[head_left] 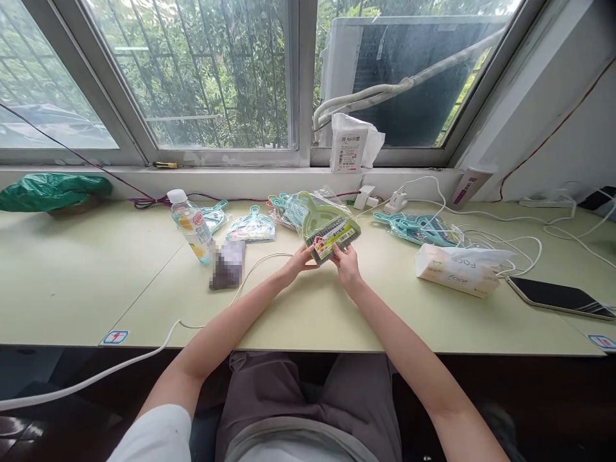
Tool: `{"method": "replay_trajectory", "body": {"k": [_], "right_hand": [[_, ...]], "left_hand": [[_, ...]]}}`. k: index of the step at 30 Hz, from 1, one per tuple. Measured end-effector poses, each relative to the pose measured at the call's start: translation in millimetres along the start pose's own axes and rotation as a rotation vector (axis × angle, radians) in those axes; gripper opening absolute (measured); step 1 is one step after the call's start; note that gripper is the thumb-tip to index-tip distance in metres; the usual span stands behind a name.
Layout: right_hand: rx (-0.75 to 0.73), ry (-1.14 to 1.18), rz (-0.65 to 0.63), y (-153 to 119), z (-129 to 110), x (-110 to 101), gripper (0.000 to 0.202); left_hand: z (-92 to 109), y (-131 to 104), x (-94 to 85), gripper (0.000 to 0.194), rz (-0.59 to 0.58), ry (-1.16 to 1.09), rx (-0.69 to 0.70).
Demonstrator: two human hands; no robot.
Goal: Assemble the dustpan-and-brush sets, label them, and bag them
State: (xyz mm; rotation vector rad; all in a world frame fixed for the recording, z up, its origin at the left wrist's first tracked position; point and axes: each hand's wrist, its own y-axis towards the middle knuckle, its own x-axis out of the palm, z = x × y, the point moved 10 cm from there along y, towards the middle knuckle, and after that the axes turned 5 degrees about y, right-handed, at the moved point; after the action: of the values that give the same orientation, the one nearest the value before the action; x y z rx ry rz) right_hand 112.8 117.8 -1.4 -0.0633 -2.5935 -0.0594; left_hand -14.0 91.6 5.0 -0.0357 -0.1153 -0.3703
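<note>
Both hands hold a small green dustpan and brush set above the desk, its bright printed label facing me and its dark bristles along the lower edge. My left hand grips the lower left corner. On the lower right, my right hand has its thumb at the label's edge. Just behind lies a plastic-wrapped teal set, partly hidden by the green one. More wrapped teal sets lie to the left, one flat and another behind the bottle. A further teal pile rests to the right.
A drink bottle stands on the left by a blurred dark item. To the right are a tissue pack, a phone and loose white cables. A green bag sits far left; a white box stands at the window.
</note>
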Motion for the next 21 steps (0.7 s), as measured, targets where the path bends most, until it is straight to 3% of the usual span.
{"method": "replay_trajectory", "body": {"k": [2, 5, 10, 16, 21], "right_hand": [[0.01, 0.033, 0.012, 1, -2, -3, 0.033], [0.05, 0.019, -0.013, 1, -1, -1, 0.027], [0.185, -0.09, -0.133, -2, 20, 12, 0.027], [0.13, -0.089, -0.063, -2, 23, 6, 0.026], [0.079, -0.013, -0.092, -5, 16, 12, 0.031]], "left_hand": [[5, 4, -5.2, 0.056, 0.036, -0.001, 0.039], [20, 5, -30.8, 0.058, 0.21, -0.004, 0.148], [29, -3, -57.1, 0.066, 0.34, -0.022, 0.231], [9, -4, -49.8, 0.066, 0.386, -0.059, 0.173], [21, -7, -45.7, 0.064, 0.405, -0.091, 0.292]]}}
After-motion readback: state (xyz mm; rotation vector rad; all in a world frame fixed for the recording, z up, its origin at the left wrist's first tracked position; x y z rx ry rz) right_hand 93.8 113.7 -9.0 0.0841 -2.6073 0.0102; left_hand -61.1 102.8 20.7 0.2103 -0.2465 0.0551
